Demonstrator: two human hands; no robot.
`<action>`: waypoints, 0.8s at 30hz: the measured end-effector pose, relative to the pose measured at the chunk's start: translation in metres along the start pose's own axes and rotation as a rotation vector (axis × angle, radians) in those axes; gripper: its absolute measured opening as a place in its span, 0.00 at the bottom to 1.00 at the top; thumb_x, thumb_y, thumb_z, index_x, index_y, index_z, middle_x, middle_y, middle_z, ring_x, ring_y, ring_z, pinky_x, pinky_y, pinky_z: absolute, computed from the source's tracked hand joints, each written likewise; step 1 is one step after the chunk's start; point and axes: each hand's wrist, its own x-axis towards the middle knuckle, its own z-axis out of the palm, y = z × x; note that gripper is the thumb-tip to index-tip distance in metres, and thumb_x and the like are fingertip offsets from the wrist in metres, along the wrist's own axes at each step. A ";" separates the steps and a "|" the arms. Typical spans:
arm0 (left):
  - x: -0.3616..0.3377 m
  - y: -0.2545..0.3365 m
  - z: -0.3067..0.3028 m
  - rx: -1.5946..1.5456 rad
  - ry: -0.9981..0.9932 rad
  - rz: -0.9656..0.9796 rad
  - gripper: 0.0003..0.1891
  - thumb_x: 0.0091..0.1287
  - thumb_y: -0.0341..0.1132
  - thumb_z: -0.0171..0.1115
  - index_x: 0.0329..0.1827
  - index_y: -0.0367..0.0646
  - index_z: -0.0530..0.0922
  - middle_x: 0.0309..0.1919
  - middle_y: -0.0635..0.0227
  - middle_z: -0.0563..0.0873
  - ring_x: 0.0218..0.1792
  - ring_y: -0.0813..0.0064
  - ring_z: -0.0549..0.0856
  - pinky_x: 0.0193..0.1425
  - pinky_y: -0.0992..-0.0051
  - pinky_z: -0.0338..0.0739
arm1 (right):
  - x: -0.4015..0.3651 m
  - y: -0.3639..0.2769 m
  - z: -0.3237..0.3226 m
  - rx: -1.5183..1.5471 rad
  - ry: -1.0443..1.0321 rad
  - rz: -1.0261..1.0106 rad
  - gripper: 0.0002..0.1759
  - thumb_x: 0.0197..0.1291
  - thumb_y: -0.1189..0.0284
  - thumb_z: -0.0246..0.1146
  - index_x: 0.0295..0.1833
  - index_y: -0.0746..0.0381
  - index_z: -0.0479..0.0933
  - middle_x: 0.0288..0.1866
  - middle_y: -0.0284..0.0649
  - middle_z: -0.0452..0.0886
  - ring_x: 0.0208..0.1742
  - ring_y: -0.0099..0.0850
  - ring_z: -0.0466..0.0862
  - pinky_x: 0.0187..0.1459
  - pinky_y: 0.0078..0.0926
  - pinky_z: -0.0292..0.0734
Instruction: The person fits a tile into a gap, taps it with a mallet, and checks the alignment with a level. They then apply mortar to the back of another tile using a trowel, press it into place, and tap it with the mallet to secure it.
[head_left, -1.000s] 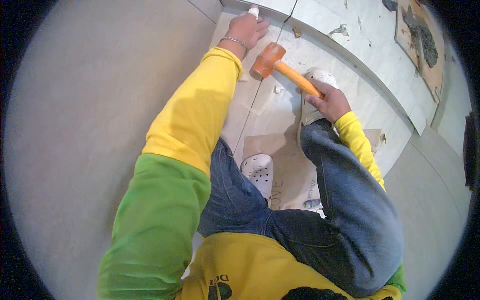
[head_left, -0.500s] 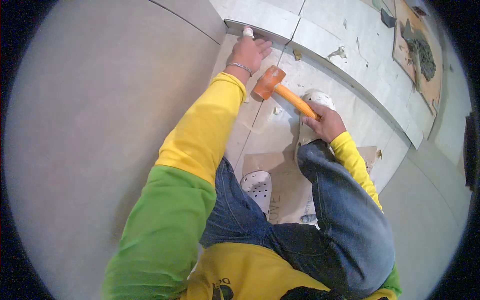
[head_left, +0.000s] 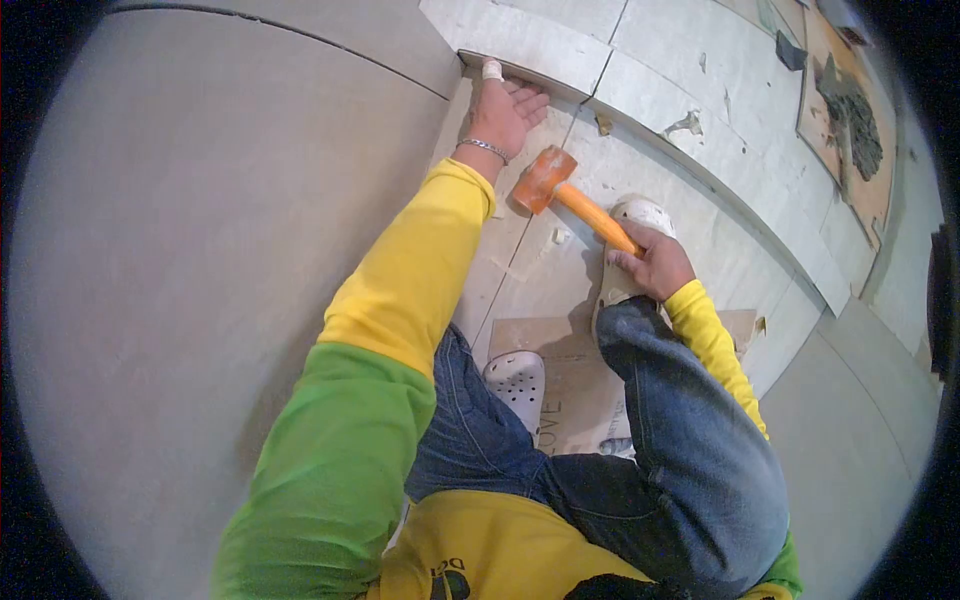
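My left hand [head_left: 502,117] is stretched out palm up at the edge of a raised tile strip [head_left: 530,77], with its fingers apart and nothing held in it. A bracelet circles that wrist, and one fingertip has a white wrap. In my right hand [head_left: 655,262] is the wooden handle of a mallet [head_left: 545,180] with an orange head. The head is just above the tiled floor [head_left: 560,270] or on it; I cannot tell which. It lies below and to the right of my left hand, apart from it.
A large grey wall panel [head_left: 230,220] rises on the left. At the upper right, a board [head_left: 870,190] bears a heap of dark mortar [head_left: 850,115]. Cardboard [head_left: 580,390] lies under my feet, with white clogs [head_left: 517,385] on them. Small debris [head_left: 558,236] dots the floor.
The view has shifted slightly, so most things appear a little lower in the frame. Both hands keep nearly the same poses, and the mallet stays in my right hand.
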 end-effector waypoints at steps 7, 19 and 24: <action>-0.009 0.007 0.010 -0.079 0.005 -0.041 0.46 0.71 0.63 0.39 0.75 0.27 0.47 0.73 0.42 0.59 0.71 0.46 0.65 0.76 0.53 0.57 | 0.000 -0.001 -0.003 -0.009 0.021 -0.028 0.28 0.58 0.59 0.67 0.62 0.58 0.76 0.56 0.51 0.81 0.57 0.48 0.80 0.59 0.37 0.74; 0.003 0.008 -0.004 -0.106 -0.034 -0.105 0.44 0.71 0.61 0.39 0.75 0.28 0.50 0.74 0.45 0.57 0.74 0.46 0.60 0.77 0.52 0.54 | -0.001 -0.002 -0.006 -0.041 0.019 -0.054 0.27 0.58 0.59 0.66 0.62 0.55 0.75 0.51 0.51 0.82 0.52 0.51 0.81 0.54 0.41 0.76; 0.000 0.010 0.004 -0.022 0.087 -0.021 0.42 0.72 0.56 0.44 0.76 0.30 0.47 0.75 0.46 0.56 0.73 0.47 0.62 0.75 0.51 0.57 | -0.001 -0.011 -0.013 -0.047 -0.028 -0.019 0.27 0.57 0.59 0.66 0.62 0.55 0.76 0.49 0.51 0.83 0.51 0.51 0.82 0.54 0.41 0.76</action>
